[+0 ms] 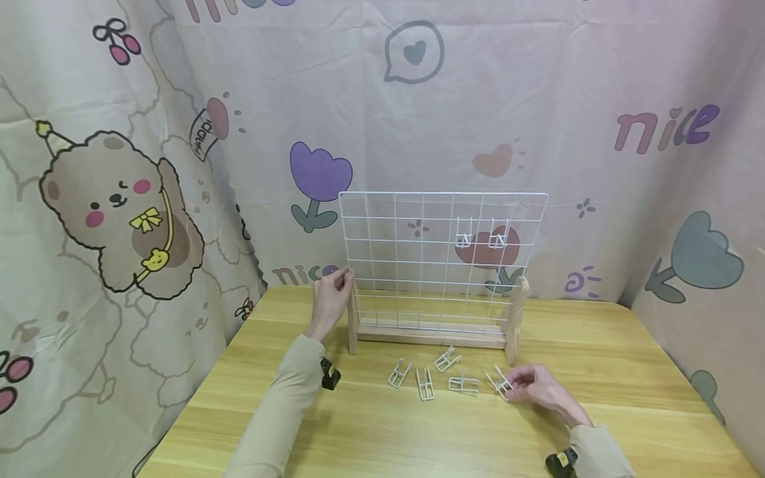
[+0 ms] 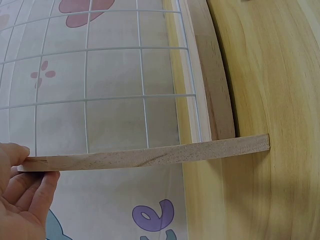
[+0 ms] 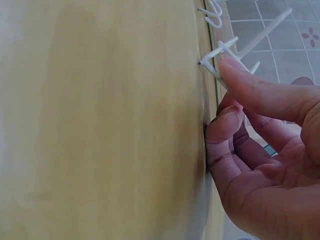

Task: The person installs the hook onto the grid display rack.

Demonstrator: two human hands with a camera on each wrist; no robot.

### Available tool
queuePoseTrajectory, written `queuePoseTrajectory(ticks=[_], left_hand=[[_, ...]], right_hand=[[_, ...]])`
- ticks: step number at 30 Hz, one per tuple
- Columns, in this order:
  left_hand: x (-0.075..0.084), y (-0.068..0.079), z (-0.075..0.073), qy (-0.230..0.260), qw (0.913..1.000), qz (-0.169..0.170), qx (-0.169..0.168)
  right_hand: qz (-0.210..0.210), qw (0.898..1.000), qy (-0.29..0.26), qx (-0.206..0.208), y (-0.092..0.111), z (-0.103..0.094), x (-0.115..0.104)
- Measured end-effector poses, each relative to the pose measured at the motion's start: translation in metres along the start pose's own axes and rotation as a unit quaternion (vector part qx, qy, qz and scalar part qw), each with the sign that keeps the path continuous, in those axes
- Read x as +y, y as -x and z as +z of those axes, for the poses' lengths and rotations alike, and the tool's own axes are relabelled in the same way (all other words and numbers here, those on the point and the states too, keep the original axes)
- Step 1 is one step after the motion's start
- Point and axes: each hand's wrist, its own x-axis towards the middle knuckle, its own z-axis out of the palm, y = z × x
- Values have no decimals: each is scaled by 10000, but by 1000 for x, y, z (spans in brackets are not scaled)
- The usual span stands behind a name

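A white wire grid panel (image 1: 408, 261) stands upright in a wooden stand, whose base bar (image 1: 430, 337) runs between two side posts. My left hand (image 1: 331, 300) grips the top of the left wooden post (image 2: 150, 156), thumb on one face and fingers on the other. Low at the right, my right hand (image 1: 540, 386) pinches a white wire hook (image 3: 215, 62) between thumb and fingers, close to the tabletop. Several more white hooks (image 1: 425, 385) lie loose in front of the stand. Two hooks (image 1: 498, 236) hang on the grid's upper right part.
The stand rests near the back of a wood-grain table (image 1: 382, 431). Behind it hangs a printed curtain (image 1: 406, 119), and another curtain (image 1: 78, 332) closes the left side. The right wooden post (image 1: 515, 322) stands just beyond my right hand.
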Motion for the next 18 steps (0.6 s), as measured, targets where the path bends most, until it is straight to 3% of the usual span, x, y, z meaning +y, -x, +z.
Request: queuePoseTrajectory(ticks=[12,18], left_hand=[[0,0,0,-45,10000,45,40],[1,-1,0,-83,9999,51,60]], right_hand=[[160,9998,-81,97,1,0,0],[334,9982,-473,149,1,1,-2]])
